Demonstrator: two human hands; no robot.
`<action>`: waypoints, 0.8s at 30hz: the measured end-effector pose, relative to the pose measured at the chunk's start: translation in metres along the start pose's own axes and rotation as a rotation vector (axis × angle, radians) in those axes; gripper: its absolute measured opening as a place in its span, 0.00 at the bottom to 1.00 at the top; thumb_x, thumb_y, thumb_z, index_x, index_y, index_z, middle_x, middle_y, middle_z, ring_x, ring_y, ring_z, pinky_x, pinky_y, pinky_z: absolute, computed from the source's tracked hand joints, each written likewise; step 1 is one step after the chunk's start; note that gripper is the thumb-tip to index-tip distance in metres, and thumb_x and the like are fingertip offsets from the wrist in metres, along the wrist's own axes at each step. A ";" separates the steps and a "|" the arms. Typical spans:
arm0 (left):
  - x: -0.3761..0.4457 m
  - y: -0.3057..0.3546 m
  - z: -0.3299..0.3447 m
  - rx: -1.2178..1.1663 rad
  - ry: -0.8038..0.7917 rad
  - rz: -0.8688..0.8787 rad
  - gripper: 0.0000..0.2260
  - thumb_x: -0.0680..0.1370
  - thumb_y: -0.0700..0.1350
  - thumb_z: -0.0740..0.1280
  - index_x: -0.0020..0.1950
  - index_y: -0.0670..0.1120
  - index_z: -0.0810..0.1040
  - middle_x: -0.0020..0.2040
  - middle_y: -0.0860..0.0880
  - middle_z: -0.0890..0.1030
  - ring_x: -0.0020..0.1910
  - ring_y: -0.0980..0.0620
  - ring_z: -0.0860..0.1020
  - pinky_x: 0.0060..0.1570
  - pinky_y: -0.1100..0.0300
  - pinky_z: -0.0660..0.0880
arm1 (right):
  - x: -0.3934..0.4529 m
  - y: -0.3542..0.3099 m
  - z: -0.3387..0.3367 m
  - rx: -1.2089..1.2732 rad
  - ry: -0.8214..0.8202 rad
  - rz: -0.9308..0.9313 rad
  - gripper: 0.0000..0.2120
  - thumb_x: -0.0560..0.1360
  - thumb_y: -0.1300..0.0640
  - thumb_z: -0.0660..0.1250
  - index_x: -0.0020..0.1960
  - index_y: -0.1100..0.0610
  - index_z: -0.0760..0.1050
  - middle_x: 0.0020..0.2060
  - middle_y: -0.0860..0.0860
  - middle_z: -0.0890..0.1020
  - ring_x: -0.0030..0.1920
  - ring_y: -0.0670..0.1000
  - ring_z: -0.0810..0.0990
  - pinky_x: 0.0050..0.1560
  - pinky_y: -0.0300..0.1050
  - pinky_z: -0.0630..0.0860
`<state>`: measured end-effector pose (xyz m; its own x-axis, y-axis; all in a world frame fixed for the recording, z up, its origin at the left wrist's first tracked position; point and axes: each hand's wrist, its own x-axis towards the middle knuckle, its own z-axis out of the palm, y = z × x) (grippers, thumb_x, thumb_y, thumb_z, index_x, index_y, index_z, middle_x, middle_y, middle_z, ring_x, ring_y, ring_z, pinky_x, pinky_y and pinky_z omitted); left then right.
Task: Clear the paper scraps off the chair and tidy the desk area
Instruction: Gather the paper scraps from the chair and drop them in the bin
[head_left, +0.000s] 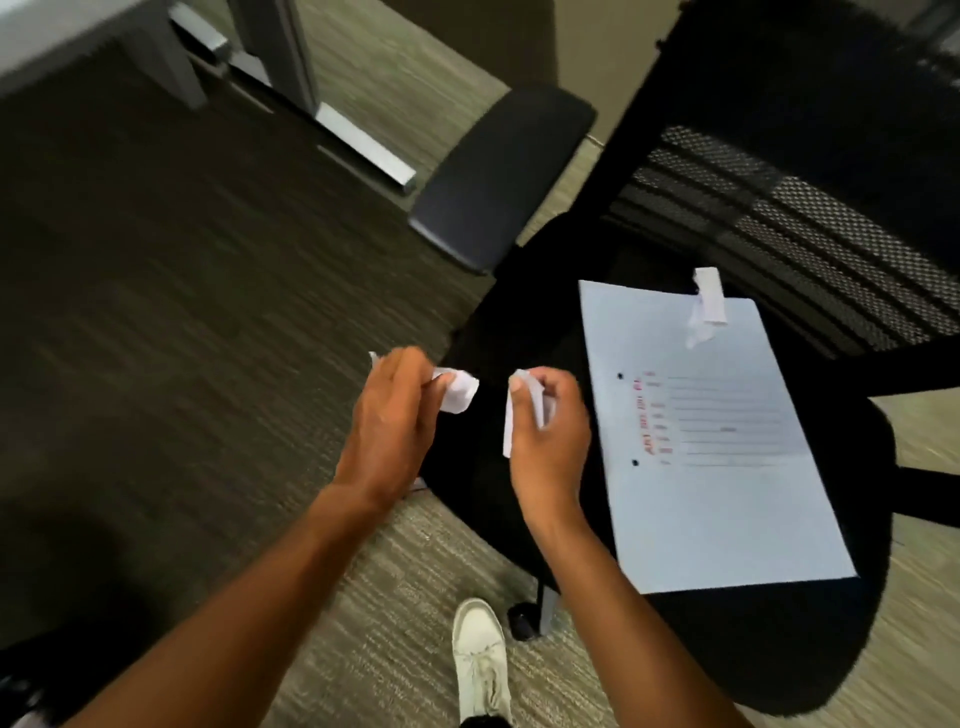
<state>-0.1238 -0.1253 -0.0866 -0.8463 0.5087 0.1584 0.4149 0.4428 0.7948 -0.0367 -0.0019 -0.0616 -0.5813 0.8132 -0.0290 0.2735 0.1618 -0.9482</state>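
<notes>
A black office chair (769, 649) fills the right side of the head view. On its seat lies a white printed sheet (727, 509) with two punched holes and red lettering. A small crumpled paper scrap (705, 306) rests at the sheet's far edge, near the mesh backrest. My left hand (392, 431) is closed around a white paper scrap (460, 395) that pokes out to the right. My right hand (550, 436) pinches another thin paper scrap (511, 415) between thumb and fingers. Both hands hover over the seat's left edge, close together but apart.
The chair's left armrest (498, 176) juts out above my hands. Grey desk legs with a metal foot (363, 145) stand on the carpet at the upper left. My white shoe (480, 660) is next to a chair caster (522, 621).
</notes>
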 end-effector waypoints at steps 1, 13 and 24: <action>-0.009 -0.008 -0.012 0.013 0.015 -0.014 0.10 0.83 0.55 0.58 0.43 0.55 0.63 0.43 0.56 0.71 0.43 0.53 0.73 0.42 0.71 0.68 | -0.009 -0.002 0.012 0.029 -0.023 0.006 0.02 0.77 0.56 0.68 0.48 0.52 0.75 0.42 0.43 0.80 0.44 0.39 0.79 0.44 0.27 0.70; -0.228 -0.175 -0.211 0.069 0.440 -0.721 0.12 0.81 0.46 0.65 0.39 0.43 0.72 0.36 0.46 0.76 0.38 0.45 0.75 0.40 0.47 0.73 | -0.219 -0.011 0.218 0.039 -0.569 0.109 0.05 0.77 0.59 0.68 0.44 0.51 0.75 0.35 0.42 0.79 0.34 0.34 0.77 0.35 0.25 0.69; -0.432 -0.288 -0.289 0.085 0.599 -1.140 0.11 0.80 0.43 0.65 0.53 0.36 0.82 0.46 0.31 0.83 0.47 0.34 0.81 0.49 0.47 0.76 | -0.450 0.063 0.353 -0.205 -0.986 0.319 0.06 0.76 0.53 0.69 0.50 0.55 0.78 0.47 0.53 0.83 0.43 0.47 0.82 0.40 0.34 0.75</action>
<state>0.0256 -0.6858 -0.2141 -0.7430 -0.5842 -0.3265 -0.6354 0.4625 0.6184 -0.0284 -0.5545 -0.2200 -0.8001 0.0352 -0.5988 0.5939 0.1866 -0.7826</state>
